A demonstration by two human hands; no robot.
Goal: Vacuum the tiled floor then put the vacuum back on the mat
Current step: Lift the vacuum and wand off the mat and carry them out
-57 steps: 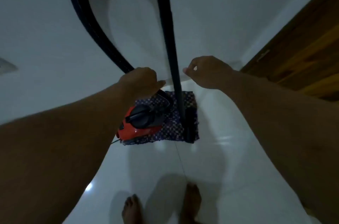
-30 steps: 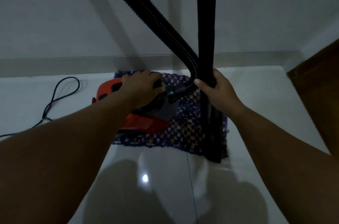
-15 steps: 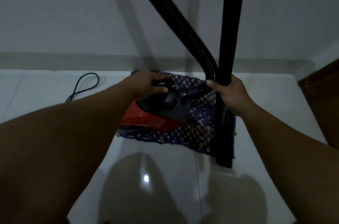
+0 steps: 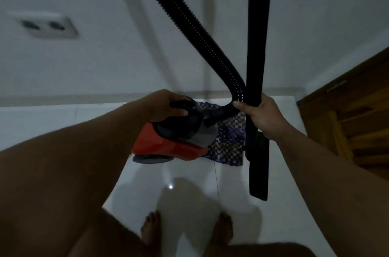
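- Since half a second ago, the vacuum body (image 4: pixel 172 141) has come up off the mat (image 4: pixel 228 141): its rear end now hangs out over the bare tiled floor (image 4: pixel 189 193) with a wheel showing underneath, and only its front remains above the mat.
- Left hand (image 4: pixel 166 106): fingers curled round the black carry handle on top of the body, taking its weight.
- Right hand (image 4: pixel 266 117): fingers and thumb wrapped round the black wand (image 4: pixel 257 46), low on the tube, just above the floor head (image 4: pixel 257 168).
- Wand stands near upright, long axis vertical; the floor head trails toward the bare feet (image 4: pixel 150 229), over tile beside the mat's right edge.
- Hose (image 4: pixel 189 23) loops down from above and enters the body's front between the two hands.
- Governing relation: the body lies directly below the left fingers, its long axis running from near-left to far-right; the mat lies beyond and right of it. The left hand is the nearer to the body.
- Judgement: the lift-off stage is in hand. Whether the floor head touches the tile cannot be determined.
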